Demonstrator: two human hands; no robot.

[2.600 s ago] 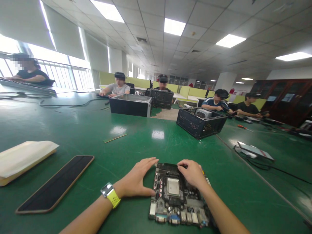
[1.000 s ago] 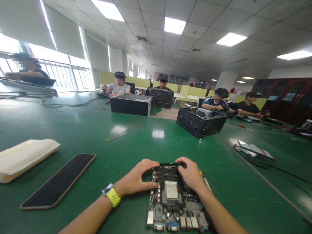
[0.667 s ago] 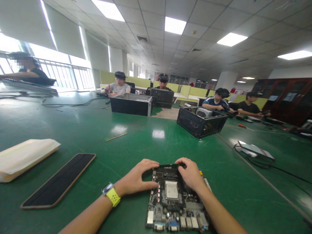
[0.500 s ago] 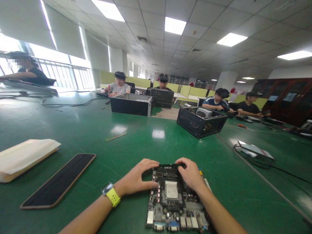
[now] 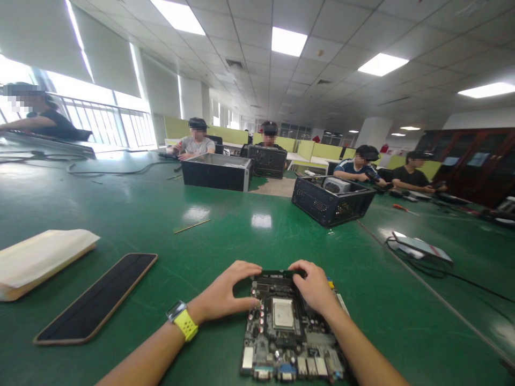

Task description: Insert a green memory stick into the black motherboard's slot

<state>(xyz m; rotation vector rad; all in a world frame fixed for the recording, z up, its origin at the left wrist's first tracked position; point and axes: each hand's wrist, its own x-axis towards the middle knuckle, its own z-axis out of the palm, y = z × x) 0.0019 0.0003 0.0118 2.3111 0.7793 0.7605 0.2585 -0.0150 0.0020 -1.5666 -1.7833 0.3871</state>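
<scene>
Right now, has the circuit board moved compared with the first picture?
Yes, slightly: the circuit board has shifted to the near side, so it lies farther from the open black case at right.

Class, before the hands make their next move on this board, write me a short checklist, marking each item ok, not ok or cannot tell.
1. Board lying on the table: ok.
2. Left hand at the board's left edge, fingertips by the dark strip: ok.
3. Right hand at the strip's right end: ok.
4. Strip fully seated: cannot tell; the hands and angle hide its ends.
5. Chip uncovered by either hand: ok.
6. Phone apart from the board: ok.
</scene>
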